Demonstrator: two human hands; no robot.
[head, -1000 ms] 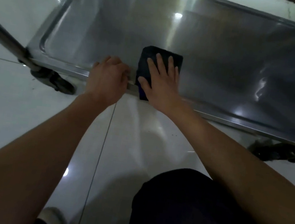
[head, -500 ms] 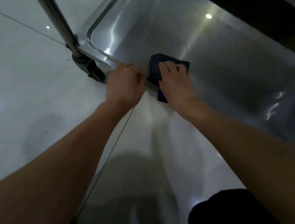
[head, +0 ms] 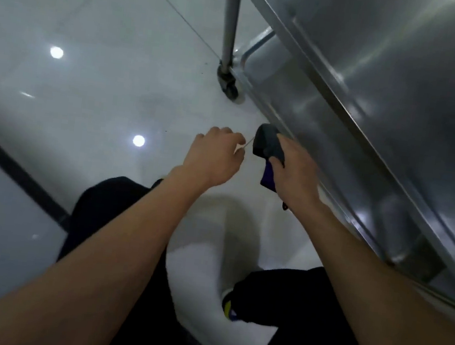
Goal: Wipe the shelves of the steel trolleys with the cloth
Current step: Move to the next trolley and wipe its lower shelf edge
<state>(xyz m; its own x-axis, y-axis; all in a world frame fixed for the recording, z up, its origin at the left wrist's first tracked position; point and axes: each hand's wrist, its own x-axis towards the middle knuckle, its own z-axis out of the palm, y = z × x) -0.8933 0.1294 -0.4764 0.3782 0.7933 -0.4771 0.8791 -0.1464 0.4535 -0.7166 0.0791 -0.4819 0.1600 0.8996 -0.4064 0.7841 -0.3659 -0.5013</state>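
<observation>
My right hand (head: 296, 172) grips the dark cloth (head: 267, 145), bunched up, with a purple side hanging below the thumb. The hand and cloth are just outside the front rim of the steel trolley's low shelf (head: 322, 118), close to it; contact is unclear. My left hand (head: 214, 156) hovers over the floor left of the cloth, fingers curled, holding nothing. A higher steel shelf (head: 406, 59) of the same trolley runs diagonally across the upper right.
An upright steel post (head: 230, 15) ends in a caster wheel (head: 230, 86) at the trolley's near corner. Glossy white floor tiles (head: 88, 83) spread to the left. My legs in dark trousers (head: 117, 216) and a shoe (head: 228, 307) are below.
My left hand has let go of the shelf rim and pulled back. My right hand has lifted the cloth off the low shelf and bunched it. The view has swung up and rightward.
</observation>
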